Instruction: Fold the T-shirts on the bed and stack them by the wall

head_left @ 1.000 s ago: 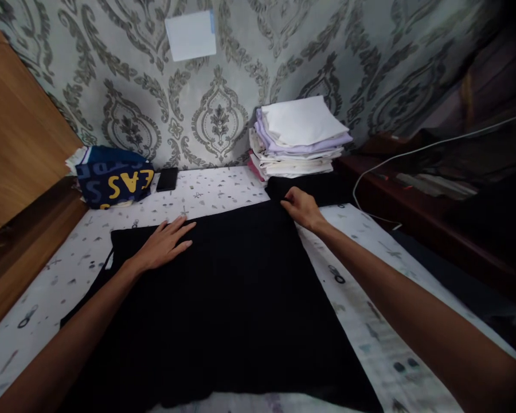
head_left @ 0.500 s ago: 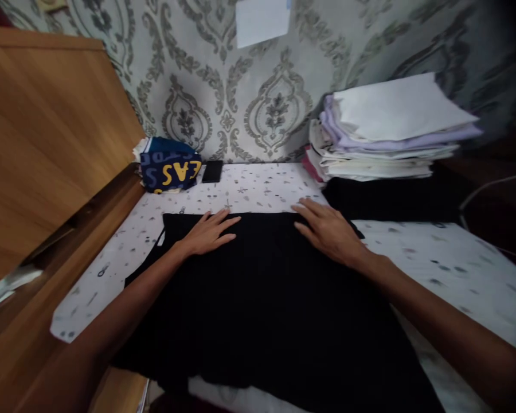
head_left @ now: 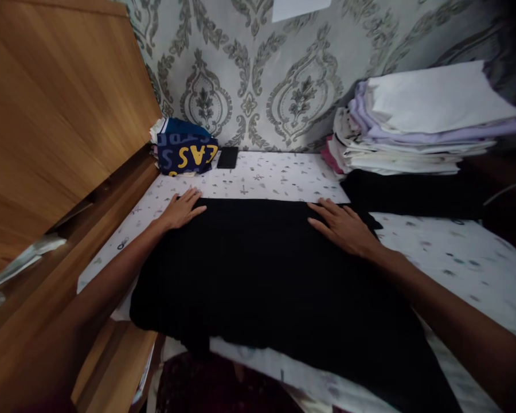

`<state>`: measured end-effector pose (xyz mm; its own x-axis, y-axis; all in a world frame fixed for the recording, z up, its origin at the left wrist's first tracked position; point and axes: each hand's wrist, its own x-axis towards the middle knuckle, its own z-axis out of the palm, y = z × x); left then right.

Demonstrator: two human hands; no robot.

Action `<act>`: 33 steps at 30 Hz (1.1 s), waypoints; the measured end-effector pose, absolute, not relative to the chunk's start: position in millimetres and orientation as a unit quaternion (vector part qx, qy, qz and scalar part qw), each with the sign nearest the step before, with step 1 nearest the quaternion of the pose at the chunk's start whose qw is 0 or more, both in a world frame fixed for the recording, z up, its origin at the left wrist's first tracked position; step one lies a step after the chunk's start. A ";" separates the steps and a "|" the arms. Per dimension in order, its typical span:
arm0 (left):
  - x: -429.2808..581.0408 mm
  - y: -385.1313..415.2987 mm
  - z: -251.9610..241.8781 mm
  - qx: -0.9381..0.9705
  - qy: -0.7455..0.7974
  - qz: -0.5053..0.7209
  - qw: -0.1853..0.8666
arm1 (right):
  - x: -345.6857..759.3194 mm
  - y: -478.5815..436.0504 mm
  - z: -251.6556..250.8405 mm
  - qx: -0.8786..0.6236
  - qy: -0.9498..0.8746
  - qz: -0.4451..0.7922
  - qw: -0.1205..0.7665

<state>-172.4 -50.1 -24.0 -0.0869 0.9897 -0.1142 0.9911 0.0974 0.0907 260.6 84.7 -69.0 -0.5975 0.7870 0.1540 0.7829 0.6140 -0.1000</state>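
Note:
A black garment [head_left: 258, 275] lies spread over a white patterned sheet [head_left: 275, 175]. My left hand [head_left: 181, 211] rests flat on its far left corner, fingers spread and pointing toward the wall. Near the far right part of the cloth, my right hand [head_left: 341, 226] lies palm down with its fingers apart. Neither hand grips anything. The garment's near edge hangs unevenly close to my body.
Folded white and lilac clothes [head_left: 425, 115] are stacked at the back right, beside a folded black cloth [head_left: 417, 192]. At the back left sit a navy printed bundle [head_left: 187, 152] and a dark phone [head_left: 227, 158]. Wooden furniture [head_left: 69, 103] borders the left side.
My left hand has slid left to the garment's far corner, while my right hand stays on the right part. The view has shifted, and the cloth's left side lies differently.

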 end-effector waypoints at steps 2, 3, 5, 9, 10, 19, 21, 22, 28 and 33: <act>-170.4 -58.4 -21.5 0.668 0.742 0.011 0.049 | 263.7 74.1 -67.3 -0.437 -0.892 0.009 0.118; -169.6 -65.8 -19.9 0.669 0.742 0.023 0.035 | 267.9 65.8 -66.9 -0.434 -0.891 0.009 0.134; -169.1 -89.1 -15.3 0.685 0.727 0.052 0.023 | 281.6 41.7 -66.7 -0.428 -0.889 0.016 0.164; -166.2 -162.5 -1.7 0.746 0.657 0.081 0.074 | 321.4 -31.3 -66.1 -0.446 -0.873 0.055 0.189; -163.8 -182.9 1.3 0.758 0.642 0.078 0.088 | 331.3 -51.8 -65.8 -0.456 -0.867 0.060 0.191; -145.4 -294.4 -8.8 0.713 0.693 0.068 0.078 | 382.3 -181.7 -65.6 -0.492 -0.838 0.049 0.230; -145.1 -302.9 -11.2 0.691 0.717 0.075 0.052 | 386.1 -194.3 -65.6 -0.500 -0.832 0.051 0.234; -145.3 -306.1 -11.2 0.681 0.727 0.075 0.038 | 387.4 -198.9 -65.2 -0.504 -0.829 0.058 0.235; -148.3 -310.7 -1.8 0.616 0.774 0.109 0.101 | 393.6 -204.3 -60.8 -0.494 -0.833 0.062 0.241; -147.6 -303.7 9.1 0.572 0.751 0.179 0.278 | 399.5 -194.0 -59.2 -0.433 -0.871 0.027 0.228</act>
